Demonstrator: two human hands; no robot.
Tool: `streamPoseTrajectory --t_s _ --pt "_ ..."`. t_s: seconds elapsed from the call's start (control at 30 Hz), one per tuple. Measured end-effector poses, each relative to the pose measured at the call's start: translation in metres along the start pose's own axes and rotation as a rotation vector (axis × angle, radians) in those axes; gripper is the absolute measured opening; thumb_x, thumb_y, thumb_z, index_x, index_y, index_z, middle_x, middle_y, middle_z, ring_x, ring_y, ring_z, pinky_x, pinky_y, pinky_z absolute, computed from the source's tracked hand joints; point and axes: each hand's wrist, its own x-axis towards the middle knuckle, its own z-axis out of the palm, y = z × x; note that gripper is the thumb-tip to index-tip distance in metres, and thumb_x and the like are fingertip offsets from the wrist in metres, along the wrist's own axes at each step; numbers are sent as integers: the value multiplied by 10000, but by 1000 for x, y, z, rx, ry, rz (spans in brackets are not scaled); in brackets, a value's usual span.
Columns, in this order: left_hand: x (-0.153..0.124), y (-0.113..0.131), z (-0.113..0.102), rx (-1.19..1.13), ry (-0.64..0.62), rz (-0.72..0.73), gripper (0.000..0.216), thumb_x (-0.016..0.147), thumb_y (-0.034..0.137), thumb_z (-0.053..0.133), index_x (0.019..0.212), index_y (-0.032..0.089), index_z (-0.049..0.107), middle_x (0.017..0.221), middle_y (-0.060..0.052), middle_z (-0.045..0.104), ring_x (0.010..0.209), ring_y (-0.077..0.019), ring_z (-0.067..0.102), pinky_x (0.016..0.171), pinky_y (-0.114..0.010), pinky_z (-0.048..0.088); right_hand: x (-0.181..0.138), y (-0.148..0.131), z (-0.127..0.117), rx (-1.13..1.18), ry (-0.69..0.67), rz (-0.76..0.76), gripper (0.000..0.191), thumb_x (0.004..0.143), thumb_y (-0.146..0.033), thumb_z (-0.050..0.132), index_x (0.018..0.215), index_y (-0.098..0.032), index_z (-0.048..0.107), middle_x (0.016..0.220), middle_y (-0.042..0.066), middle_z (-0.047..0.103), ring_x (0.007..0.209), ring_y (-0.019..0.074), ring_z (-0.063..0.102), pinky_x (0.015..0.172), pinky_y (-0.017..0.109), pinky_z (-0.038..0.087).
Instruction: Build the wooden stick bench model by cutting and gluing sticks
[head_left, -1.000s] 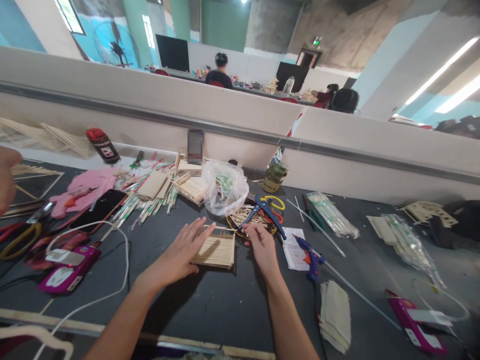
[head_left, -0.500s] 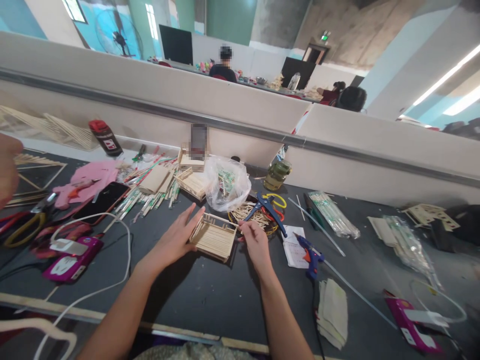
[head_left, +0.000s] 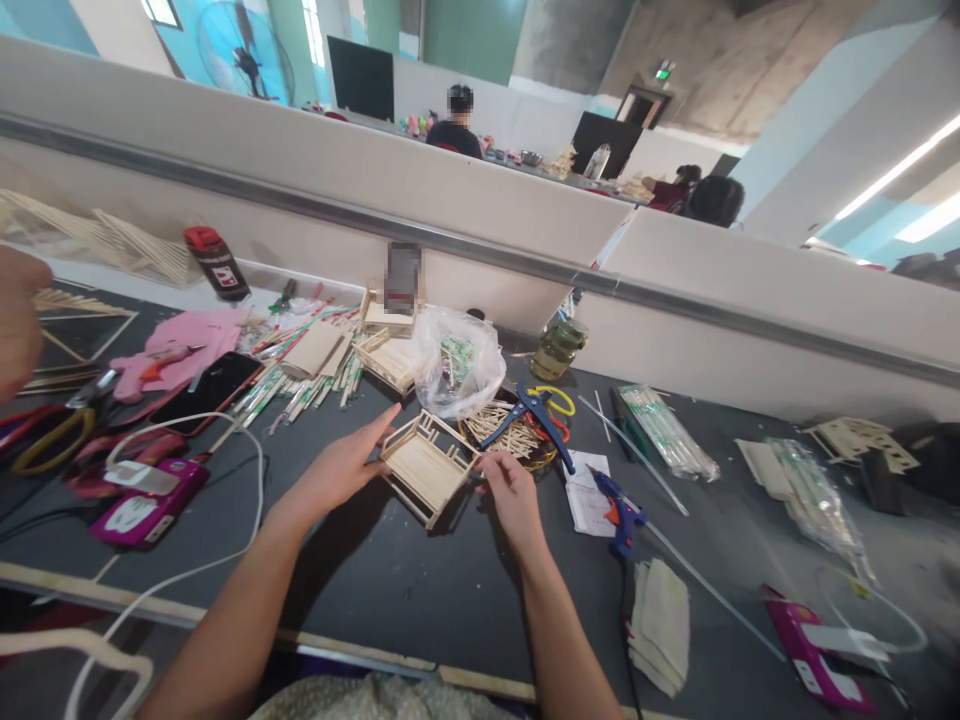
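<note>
A small open model built of thin wooden sticks [head_left: 427,462], with a slatted floor and low railings, is between my hands over the dark tabletop. My left hand [head_left: 346,468] grips its left corner, the thumb at the near side and the fingers stretched along the far side. With thumb and fingertips pinched together, my right hand [head_left: 510,490] holds its right corner. Behind the right hand, a basket of short sticks [head_left: 502,432] carries blue-handled cutters [head_left: 534,412] on top. A clear plastic bag [head_left: 459,365] with green-and-white scraps stands behind the model.
On the right lie a blue glue gun [head_left: 621,512] on paper, folded cloths [head_left: 660,625] and bagged sticks [head_left: 667,432]. Left are a phone [head_left: 210,392], a magenta power strip [head_left: 150,500] with a looping white cable, and scissors [head_left: 56,440]. Another person's hand [head_left: 19,320] shows at the left edge.
The stick model has turned and tilted in my hands, its near corner swinging left and down. My left fingers have drawn closer together; my right hand stays at the right corner.
</note>
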Motion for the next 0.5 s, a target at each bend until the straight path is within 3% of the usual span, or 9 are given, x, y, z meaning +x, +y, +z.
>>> streamPoseTrajectory --t_s 0.07,0.2,0.5 --pt "0 0 -1 -8 -13 6 773 818 266 562 1523 281 245 1356 -63 596 1244 -271 562 1017 -401 433 -2 0 -1 30 -16 17 367 852 -549 570 860 -191 648 924 60 692 828 179 640 623 260 554" --pt "0 -1 -4 -24 -18 34 747 822 290 576 1512 297 289 1380 -33 580 1262 -263 550 1013 -373 443 -6 2 -4 88 -55 37 364 850 -545 585 866 -190 663 929 58 698 837 175 645 625 253 548" --pt "10 -6 -1 10 -40 153 639 884 308 487 1498 259 317 1536 -31 386 1374 -229 423 1130 -400 341 -25 -5 -7 115 -210 74 352 840 -526 624 832 -184 704 920 63 718 780 162 645 638 265 552"
